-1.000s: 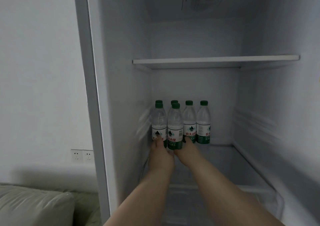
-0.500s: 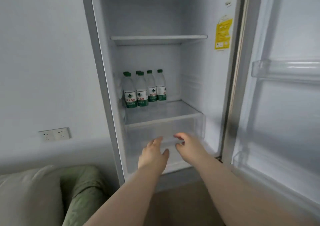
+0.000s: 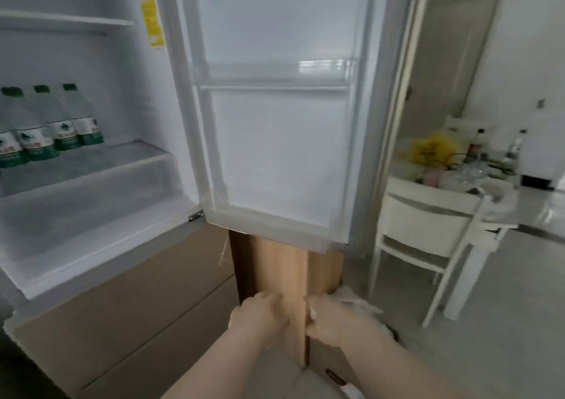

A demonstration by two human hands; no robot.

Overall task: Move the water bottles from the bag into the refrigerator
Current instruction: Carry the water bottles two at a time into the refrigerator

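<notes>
Nearest, low before a wooden panel (image 3: 275, 276): left hand (image 3: 260, 314), fingers loosely bent, nothing in them. Just beside it, right hand (image 3: 333, 325) at the edge of a crumpled white bag (image 3: 360, 302); too blurred to tell whether gripping or merely touching. Above, the open refrigerator door (image 3: 275, 142). Further back, left, inside the refrigerator (image 3: 137, 93): water bottles (image 3: 58, 123) upright, clustered at the left edge of a shelf (image 3: 122, 157), above a clear drawer (image 3: 91, 215). Farthest right, a white chair (image 3: 428, 230) at a cluttered table (image 3: 538, 209).

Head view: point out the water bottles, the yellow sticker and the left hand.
water bottles (image 3: 61, 131), head view, one bottle's label.
yellow sticker (image 3: 152, 22), head view, its middle.
left hand (image 3: 260, 314), head view, back of hand.
</notes>
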